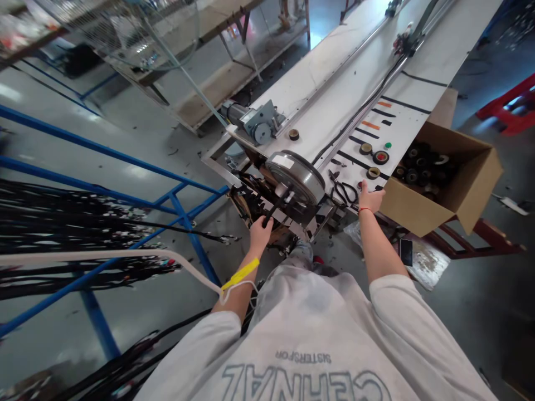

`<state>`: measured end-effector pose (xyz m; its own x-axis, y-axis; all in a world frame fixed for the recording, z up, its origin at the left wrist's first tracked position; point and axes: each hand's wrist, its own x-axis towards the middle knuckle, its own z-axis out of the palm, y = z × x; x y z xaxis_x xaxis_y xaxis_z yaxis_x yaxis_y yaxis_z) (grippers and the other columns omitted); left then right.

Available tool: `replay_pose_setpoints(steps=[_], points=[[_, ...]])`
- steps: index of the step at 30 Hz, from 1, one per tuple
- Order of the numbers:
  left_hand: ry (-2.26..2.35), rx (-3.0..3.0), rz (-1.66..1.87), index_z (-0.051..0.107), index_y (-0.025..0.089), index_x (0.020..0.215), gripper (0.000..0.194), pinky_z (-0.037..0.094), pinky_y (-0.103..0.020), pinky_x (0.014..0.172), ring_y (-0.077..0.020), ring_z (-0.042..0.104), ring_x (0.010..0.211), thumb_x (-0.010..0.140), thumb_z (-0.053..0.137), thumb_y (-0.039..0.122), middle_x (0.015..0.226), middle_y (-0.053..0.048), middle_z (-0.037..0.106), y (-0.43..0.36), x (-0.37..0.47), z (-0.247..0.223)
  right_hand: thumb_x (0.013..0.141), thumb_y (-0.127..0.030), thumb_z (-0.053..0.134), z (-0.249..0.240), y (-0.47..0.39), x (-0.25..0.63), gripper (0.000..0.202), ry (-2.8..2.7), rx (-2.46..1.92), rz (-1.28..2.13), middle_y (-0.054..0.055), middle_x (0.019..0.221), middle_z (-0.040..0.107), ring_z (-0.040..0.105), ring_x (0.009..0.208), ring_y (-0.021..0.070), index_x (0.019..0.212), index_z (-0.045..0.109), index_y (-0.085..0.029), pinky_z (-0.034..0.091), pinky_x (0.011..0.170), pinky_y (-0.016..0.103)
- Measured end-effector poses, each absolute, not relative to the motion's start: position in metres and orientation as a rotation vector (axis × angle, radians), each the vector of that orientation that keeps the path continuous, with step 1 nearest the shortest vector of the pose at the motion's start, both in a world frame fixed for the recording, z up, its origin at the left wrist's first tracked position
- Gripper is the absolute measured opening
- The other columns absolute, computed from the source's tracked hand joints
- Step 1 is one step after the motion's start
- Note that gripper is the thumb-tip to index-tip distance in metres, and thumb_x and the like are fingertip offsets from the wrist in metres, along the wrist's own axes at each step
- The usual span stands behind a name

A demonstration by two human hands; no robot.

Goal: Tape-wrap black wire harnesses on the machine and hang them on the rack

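My left hand (259,234) is closed round a black cable (276,209), which runs up to the hub of a round metal wheel (298,175) at the machine's near end. At the near edge of the long white bench (355,72), my right hand (370,196) rests with its fingers apart, one fingertip beside a red button (360,184). Black-handled scissors (345,192) lie just left of it. Tape rolls (373,172) and a green button (388,145) are beyond it. The underside of my right hand is hidden.
An open cardboard box (434,206) with several dark rolls stands to the right. A phone (405,252) lies below it. On the left, a blue metal rack (179,209) carries bundled black cables (62,223). A motor (253,120) sits behind the wheel.
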<state>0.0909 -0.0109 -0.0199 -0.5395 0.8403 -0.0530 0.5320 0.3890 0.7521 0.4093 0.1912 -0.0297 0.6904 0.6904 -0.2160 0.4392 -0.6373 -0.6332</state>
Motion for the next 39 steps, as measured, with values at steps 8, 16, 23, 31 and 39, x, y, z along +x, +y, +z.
replay_pose_setpoints(steps=[8, 16, 23, 31, 39], points=[[2.282, 1.334, 0.82, 0.06, 0.018, 0.07, 0.026, 0.04, -0.024, 0.06, -0.0163, 0.054, 0.062, 0.085, 0.052, 0.037, 0.06, 0.0, 0.056, 0.024, 0.1, -0.011, 0.082, -0.064, 0.063, -0.028, 0.191, 0.408, 0.069, -0.87, -2.361, 0.57, 0.023, 0.122, 0.058, 0.057, 0.115, 0.0369, 0.125, 0.043, -0.013, 0.045, 0.097, 0.05], [2.261, 1.386, 0.548, 0.067, 0.019, 0.089, 0.025, 0.044, -0.025, 0.069, -0.0217, 0.066, 0.078, 0.089, 0.051, 0.037, 0.077, -0.006, 0.069, 0.012, 0.088, -0.044, 0.083, -0.068, 0.058, -0.028, 0.191, 0.409, 0.072, -0.877, -2.344, 0.569, 0.024, 0.125, 0.056, 0.056, 0.115, 0.0378, 0.126, 0.043, -0.013, 0.045, 0.097, 0.051], [2.229, 1.19, 0.294, 0.066, 0.018, 0.076, 0.022, 0.043, -0.026, 0.06, -0.0243, 0.067, 0.073, 0.083, 0.058, 0.037, 0.07, -0.008, 0.07, -0.036, 0.058, -0.078, 0.081, -0.065, 0.063, -0.027, 0.191, 0.411, 0.072, -0.9, -2.349, 0.603, 0.025, 0.126, 0.056, 0.055, 0.117, 0.0385, 0.126, 0.043, -0.012, 0.044, 0.098, 0.051], [2.236, 1.305, 0.702, 0.063, 0.017, 0.079, 0.037, 0.045, -0.026, 0.063, -0.0191, 0.061, 0.066, 0.086, 0.046, 0.049, 0.068, -0.004, 0.065, -0.085, 0.05, -0.044, 0.083, -0.065, 0.061, -0.029, 0.191, 0.411, 0.072, -0.924, -2.347, 0.594, 0.025, 0.126, 0.055, 0.054, 0.119, 0.0381, 0.128, 0.041, -0.012, 0.044, 0.098, 0.052], [2.205, 1.365, 0.805, 0.06, 0.02, 0.083, 0.032, 0.046, -0.028, 0.069, -0.0207, 0.064, 0.072, 0.092, 0.042, 0.045, 0.074, -0.005, 0.068, -0.062, 0.061, -0.011, 0.082, -0.062, 0.063, -0.023, 0.189, 0.409, 0.071, -0.906, -2.339, 0.597, 0.025, 0.127, 0.055, 0.054, 0.119, 0.0388, 0.127, 0.043, -0.011, 0.043, 0.099, 0.051]])
